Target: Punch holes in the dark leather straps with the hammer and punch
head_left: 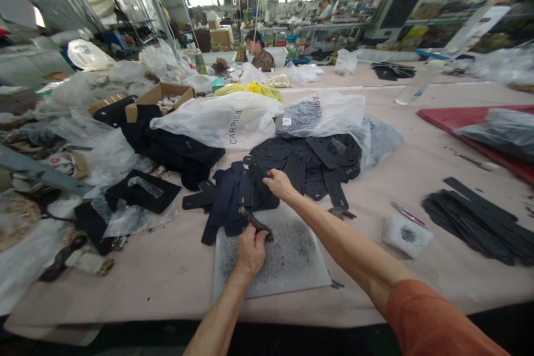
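Observation:
My left hand point(250, 247) is closed round a dark metal tool point(255, 222), held over a grey speckled cutting board point(292, 267) at the table's near edge. My right hand point(277, 183) reaches forward and pinches a dark strap piece point(246, 189) on a heap of navy fabric pieces point(227, 206) just beyond the board. More black cut pieces point(308, 164) lie spread behind that heap.
Clear plastic bags point(225, 117) and a cardboard box point(162, 97) sit further back. Black strips point(479, 222), a white foam block point(406, 235) and a pink-handled tool point(406, 214) lie to the right. A red board point(442, 118) is far right. A person point(259, 54) sits at the far end.

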`<control>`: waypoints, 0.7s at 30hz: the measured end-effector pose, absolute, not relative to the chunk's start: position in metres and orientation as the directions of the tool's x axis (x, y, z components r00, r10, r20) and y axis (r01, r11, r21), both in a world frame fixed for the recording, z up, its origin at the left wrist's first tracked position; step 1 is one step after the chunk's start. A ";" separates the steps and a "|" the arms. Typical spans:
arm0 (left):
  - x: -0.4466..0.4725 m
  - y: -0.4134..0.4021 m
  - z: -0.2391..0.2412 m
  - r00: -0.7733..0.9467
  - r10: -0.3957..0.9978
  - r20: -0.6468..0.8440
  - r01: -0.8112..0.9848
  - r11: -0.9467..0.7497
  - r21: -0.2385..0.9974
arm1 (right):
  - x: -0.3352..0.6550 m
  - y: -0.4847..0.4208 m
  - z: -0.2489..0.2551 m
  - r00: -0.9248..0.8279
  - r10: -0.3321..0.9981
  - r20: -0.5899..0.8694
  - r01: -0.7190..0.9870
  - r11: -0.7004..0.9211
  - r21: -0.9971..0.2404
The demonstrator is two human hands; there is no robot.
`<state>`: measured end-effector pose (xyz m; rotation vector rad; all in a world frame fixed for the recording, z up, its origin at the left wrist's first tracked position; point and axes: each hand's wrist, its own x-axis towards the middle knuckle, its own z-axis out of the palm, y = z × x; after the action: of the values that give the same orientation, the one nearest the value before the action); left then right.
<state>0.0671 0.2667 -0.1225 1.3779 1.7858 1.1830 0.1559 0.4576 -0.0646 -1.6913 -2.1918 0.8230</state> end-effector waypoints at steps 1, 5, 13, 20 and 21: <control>0.067 0.267 -0.122 -0.293 0.954 0.067 0.435 0.071 0.898 | 0.166 0.447 -0.062 -0.289 0.949 -0.128 0.791 0.162 -0.590; 0.065 0.266 -0.126 -0.339 0.938 0.076 0.425 0.081 0.902 | 0.214 0.380 -0.063 -0.284 0.954 -0.099 0.713 0.141 -0.687; 0.063 0.261 -0.135 -0.472 0.880 0.062 0.333 0.112 0.936 | 0.264 0.261 -0.089 -0.227 0.938 -0.263 0.749 -0.005 -0.663; 0.073 0.266 -0.115 -0.390 0.909 0.144 0.510 0.084 0.856 | 0.258 0.245 -0.089 -0.269 0.922 -0.278 0.883 0.120 -0.454; 0.074 0.270 -0.111 -0.385 0.908 0.164 0.532 0.073 0.843 | 0.258 0.244 -0.089 -0.282 0.918 -0.279 0.891 0.143 -0.432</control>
<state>0.0745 0.2697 -0.1115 1.4271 1.9507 1.2431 0.2576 0.2442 -0.0889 -1.8499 -2.3355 0.8200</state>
